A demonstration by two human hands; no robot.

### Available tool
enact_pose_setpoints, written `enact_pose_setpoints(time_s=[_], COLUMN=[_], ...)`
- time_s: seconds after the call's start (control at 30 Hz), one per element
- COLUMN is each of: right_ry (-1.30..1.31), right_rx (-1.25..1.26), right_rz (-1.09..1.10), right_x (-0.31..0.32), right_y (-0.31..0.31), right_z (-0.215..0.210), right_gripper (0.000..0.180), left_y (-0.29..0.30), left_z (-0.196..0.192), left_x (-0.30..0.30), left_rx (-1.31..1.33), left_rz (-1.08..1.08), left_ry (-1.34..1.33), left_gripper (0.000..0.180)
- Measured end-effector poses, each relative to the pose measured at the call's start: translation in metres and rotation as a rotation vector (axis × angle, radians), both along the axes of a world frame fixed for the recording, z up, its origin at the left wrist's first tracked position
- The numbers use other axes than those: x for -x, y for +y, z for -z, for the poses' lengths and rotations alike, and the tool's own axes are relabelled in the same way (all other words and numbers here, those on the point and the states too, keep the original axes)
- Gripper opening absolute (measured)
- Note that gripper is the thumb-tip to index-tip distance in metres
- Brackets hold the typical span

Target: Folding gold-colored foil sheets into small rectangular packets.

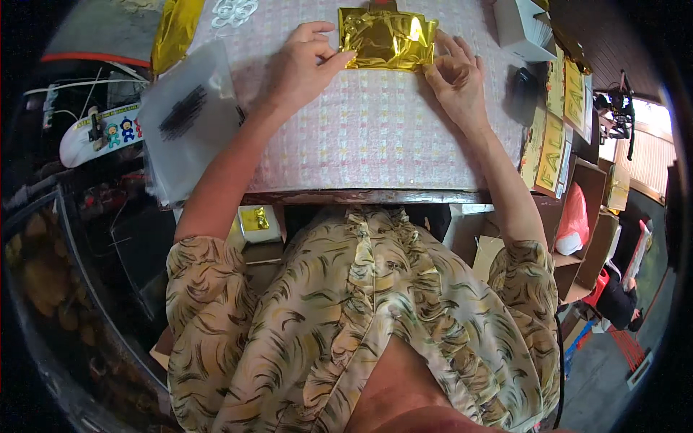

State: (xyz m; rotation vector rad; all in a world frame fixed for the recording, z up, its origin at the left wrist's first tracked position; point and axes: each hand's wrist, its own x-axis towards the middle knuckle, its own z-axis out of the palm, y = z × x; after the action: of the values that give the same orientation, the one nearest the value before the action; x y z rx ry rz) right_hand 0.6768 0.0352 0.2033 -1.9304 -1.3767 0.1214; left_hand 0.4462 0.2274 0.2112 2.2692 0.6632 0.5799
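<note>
Head view: both hands press a gold foil sheet (388,40) flat on the checked tablecloth (375,137), left hand (303,65) pinching its left edge, right hand (455,76) fingers curled at its right corner, seemingly mid-fold; creasing next needs even pressure.

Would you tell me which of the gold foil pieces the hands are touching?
The flat folded gold foil sheet at the table's far middle; both hands pinch its lower corners. The foil roll at far left and the small foil bundle below the table lie untouched.
</note>
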Motion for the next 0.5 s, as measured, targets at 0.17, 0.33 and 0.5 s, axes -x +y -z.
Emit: enact_pose_setpoints(time_s=[0.17,0.33,0.5], right_ry=[0.009,0.016,0.015], right_rx=[-0.004,0.113,0.114], right_rz=[-0.013,-0.002,-0.005], right_x=[0.000,-0.001,0.002], right_y=[0.002,0.007,0.011], right_z=[-0.005,-0.009,-0.015], right_gripper=[0.017,0.017,0.018], left_y=[-0.001,-0.001,0.000], left_z=[0.002,0.000,-0.010], left_x=[0.000,-0.002,-0.006], left_rx=[-0.148,-0.145,-0.335], left_rz=[0.012,0.032,0.004], left_ry=[-0.033,-0.005,-0.096], left_gripper=[0.031,0.033,0.022])
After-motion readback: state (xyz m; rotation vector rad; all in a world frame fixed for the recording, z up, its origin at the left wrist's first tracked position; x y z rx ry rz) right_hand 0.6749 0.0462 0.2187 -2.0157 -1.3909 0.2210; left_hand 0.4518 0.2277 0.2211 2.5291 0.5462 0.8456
